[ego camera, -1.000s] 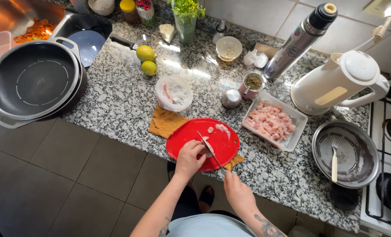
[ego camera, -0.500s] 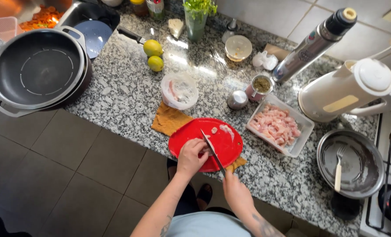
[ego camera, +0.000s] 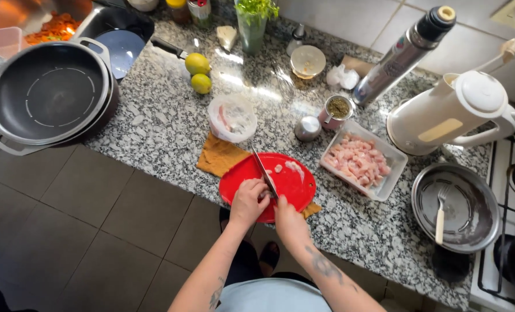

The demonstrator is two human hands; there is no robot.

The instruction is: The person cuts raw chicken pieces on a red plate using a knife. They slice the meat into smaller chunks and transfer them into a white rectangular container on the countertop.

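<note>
A round red cutting board [ego camera: 295, 188] lies on an orange cloth [ego camera: 220, 156] at the near edge of the granite counter [ego camera: 153, 127]. My right hand [ego camera: 289, 222] grips a knife [ego camera: 263, 170] whose blade points away across the board. My left hand [ego camera: 248, 201] presses down on a small pale piece of raw meat beside the blade. A few pale meat bits [ego camera: 295, 169] lie on the board's far part. Right of the board, a white rectangular tray [ego camera: 361, 160] holds several diced raw meat pieces.
A clear plastic tub [ego camera: 232, 117] sits behind the board. Large dark pans [ego camera: 43, 95] are at left, two lemons [ego camera: 198, 72] behind. A white kettle [ego camera: 451, 112], steel bottle [ego camera: 402, 55], spice jar [ego camera: 338, 108] and a metal bowl with a fork [ego camera: 454, 205] stand right; stove [ego camera: 508, 231] at far right.
The knife blade has swung from a slant over the board's middle to point away near the left side. Both hands have drawn together at the board's near edge.
</note>
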